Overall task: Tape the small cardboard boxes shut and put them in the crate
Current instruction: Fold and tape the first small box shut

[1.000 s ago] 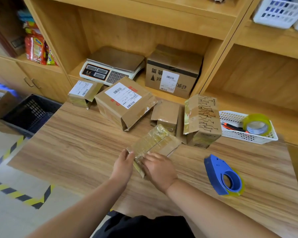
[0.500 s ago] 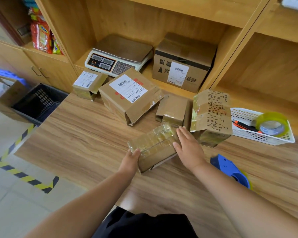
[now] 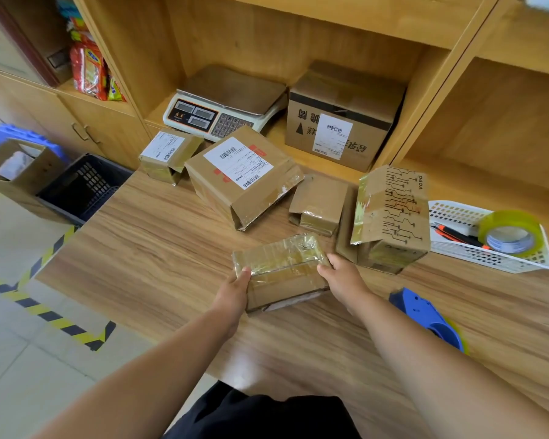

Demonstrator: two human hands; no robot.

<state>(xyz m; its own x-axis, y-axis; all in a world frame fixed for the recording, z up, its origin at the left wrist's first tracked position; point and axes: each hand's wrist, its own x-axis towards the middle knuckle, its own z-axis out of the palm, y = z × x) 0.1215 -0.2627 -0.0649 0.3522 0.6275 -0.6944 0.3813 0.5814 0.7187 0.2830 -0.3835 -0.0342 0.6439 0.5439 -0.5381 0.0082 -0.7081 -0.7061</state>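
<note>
A small cardboard box (image 3: pixel 282 270) wrapped in shiny clear tape sits on the wooden table (image 3: pixel 159 248). My left hand (image 3: pixel 235 288) grips its left end and my right hand (image 3: pixel 341 275) grips its right end. A dark plastic crate (image 3: pixel 83 188) stands on the floor at the table's left end. Behind the held box lie a small labelled box (image 3: pixel 168 155), a larger labelled box (image 3: pixel 244 175), a small plain box (image 3: pixel 319 202) and a printed box (image 3: pixel 390 217). A blue tape dispenser (image 3: pixel 428 318) rests on the table to my right.
A white basket (image 3: pixel 450 217) at the right holds a roll of clear tape (image 3: pixel 509 232) and a cutter. In the shelf alcove behind stand a weighing scale (image 3: pixel 222 106) and a bigger carton (image 3: pixel 339 115). An open cardboard box (image 3: pixel 16 166) sits beside the crate.
The taped box was turned from a diagonal lie to lie crosswise. My right hand moved from its near edge, over the far right corner, to its right end. The view shifted down.
</note>
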